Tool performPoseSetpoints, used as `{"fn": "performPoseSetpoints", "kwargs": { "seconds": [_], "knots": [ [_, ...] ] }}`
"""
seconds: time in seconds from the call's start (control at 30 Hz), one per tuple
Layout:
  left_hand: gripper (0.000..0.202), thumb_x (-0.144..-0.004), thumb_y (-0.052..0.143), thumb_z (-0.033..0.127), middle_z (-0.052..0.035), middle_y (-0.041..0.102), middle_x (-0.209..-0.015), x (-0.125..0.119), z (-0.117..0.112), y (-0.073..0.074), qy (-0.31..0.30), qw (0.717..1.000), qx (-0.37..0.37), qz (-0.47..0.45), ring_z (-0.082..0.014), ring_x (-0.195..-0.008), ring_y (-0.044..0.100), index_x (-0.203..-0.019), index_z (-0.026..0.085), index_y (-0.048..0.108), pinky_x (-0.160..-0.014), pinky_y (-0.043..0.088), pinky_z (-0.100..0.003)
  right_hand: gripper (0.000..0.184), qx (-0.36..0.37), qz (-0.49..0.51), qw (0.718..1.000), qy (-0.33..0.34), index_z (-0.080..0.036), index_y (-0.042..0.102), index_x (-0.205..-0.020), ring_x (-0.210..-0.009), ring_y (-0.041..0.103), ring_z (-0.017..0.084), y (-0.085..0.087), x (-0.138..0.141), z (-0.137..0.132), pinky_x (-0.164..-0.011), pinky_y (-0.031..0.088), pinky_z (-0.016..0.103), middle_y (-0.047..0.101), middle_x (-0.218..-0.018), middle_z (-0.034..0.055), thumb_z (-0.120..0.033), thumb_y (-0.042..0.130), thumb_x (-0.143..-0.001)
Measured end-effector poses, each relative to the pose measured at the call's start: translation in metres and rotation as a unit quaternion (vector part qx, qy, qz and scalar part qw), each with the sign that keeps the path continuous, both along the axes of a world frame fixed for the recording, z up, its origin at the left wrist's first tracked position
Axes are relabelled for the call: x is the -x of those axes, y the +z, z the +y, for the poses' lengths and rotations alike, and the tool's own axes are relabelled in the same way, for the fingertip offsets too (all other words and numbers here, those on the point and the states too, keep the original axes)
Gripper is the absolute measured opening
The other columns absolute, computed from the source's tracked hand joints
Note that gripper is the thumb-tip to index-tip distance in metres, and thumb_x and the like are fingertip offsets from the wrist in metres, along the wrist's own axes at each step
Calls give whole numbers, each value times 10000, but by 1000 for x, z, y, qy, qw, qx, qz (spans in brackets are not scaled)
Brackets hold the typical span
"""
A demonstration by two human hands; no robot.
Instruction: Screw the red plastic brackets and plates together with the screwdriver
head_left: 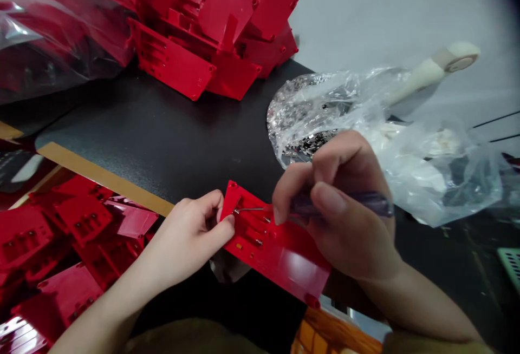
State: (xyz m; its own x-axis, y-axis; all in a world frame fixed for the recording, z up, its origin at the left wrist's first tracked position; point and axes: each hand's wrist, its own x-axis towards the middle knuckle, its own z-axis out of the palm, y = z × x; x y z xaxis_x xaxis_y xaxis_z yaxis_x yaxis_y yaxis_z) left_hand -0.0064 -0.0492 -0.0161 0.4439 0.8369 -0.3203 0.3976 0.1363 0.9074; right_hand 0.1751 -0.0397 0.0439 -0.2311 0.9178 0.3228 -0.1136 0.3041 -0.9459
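Note:
A red plastic panel [284,256] is tilted over the front edge of the black table, with several small metal springs [259,242] along its slots. My left hand [199,229] pinches the panel's upper left end between thumb and fingers. In my right hand [349,208] is a screwdriver-like tool with a translucent purple handle [369,202]. Its thin metal shaft [252,209] reaches left to a small metal piece [236,211] near my left thumb. The shape of the tool's tip is too small to tell.
Red panels are stacked [227,13] at the back beside a clear bag [60,29] of red parts. More panels fill a box [81,224] at lower left. On the right, a plastic bag [317,110] holds small metal parts, near a white handle [439,67] and another plastic bag [459,175].

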Motion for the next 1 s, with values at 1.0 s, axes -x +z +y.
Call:
{"fn": "performPoseSetpoints", "kwargs": {
  "seconds": [1.0],
  "knots": [
    [298,-892,503,366,68,443,-515,1,-2,-6,-2,998,-50,31,-74,-452,390,-650,192,498,-425,272,-198,347,-58,-145,987,-27,-260,413,-823,-530,583,81,-2,2,4,-445,416,226,632,-740,-59,-83,708,-778]
  ]
}}
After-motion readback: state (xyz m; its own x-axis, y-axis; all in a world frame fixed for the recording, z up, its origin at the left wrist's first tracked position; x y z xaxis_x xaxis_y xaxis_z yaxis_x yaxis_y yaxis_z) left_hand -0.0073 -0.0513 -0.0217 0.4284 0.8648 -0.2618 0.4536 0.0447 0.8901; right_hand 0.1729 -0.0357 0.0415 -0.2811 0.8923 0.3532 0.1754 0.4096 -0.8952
